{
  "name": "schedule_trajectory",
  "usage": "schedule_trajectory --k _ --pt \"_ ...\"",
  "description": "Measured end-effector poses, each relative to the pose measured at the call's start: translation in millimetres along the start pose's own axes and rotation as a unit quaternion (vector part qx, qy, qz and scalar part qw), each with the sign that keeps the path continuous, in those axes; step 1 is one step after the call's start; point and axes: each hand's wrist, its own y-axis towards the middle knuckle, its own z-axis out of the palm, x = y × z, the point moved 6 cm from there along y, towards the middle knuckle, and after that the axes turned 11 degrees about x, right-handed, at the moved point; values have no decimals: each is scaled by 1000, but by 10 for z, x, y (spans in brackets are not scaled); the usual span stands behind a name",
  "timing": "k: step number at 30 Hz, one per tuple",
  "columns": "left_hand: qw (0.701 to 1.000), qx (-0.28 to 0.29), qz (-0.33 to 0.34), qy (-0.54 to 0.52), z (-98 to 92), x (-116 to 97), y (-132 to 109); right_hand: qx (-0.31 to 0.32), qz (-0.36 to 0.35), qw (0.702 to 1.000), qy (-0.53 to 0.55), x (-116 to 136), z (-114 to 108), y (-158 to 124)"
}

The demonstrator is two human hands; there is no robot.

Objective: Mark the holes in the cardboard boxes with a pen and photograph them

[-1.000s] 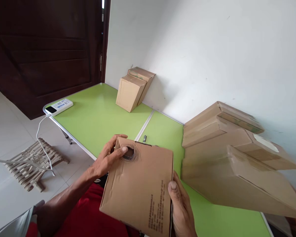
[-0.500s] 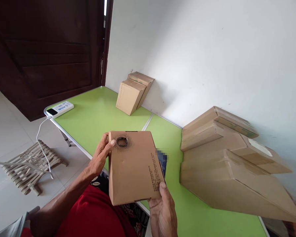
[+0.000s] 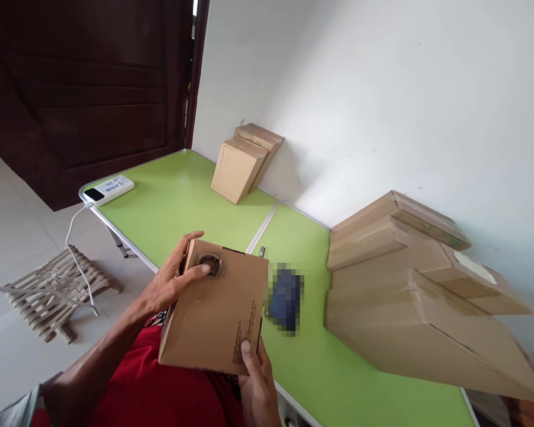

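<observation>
A brown cardboard box (image 3: pixel 213 314) is held tilted in front of my body, over the near edge of the table. Its upper face has a rough round hole (image 3: pixel 210 265) ringed with dark scribbled lines, and small printed text lies near the lower right. My left hand (image 3: pixel 178 276) grips the upper left edge, its thumb tip at the hole's rim. My right hand (image 3: pixel 257 376) holds the lower right corner, thumb on top near the print and fingers underneath. Just right of the box lies a dark blue, pixelated item (image 3: pixel 286 298) on the table.
Two small cartons (image 3: pixel 240 169) lean on the wall at the back of the green table (image 3: pixel 169 201). Stacked larger cartons (image 3: pixel 382 296) stand at right. A white device (image 3: pixel 111 190) with a cable sits at the left corner; a woven stool (image 3: pixel 64 293) is on the floor.
The box has moved left and nearer my body and turned slightly, both hands with it. My left thumb has slid to the hole. More of the dark blue item shows.
</observation>
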Motion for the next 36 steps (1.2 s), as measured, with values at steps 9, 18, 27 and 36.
schedule_trajectory --k 9,18,27,36 --pt "993 76 -37 79 369 196 -15 -110 -108 950 -272 839 18 73" --pt "983 100 13 156 547 136 -78 -181 -134 880 -419 1035 196 178" --pt "966 100 -49 232 534 151 -213 -197 -131 848 -474 898 294 100" --pt "981 78 -83 156 453 513 -366 -190 -151 823 -513 831 340 96"
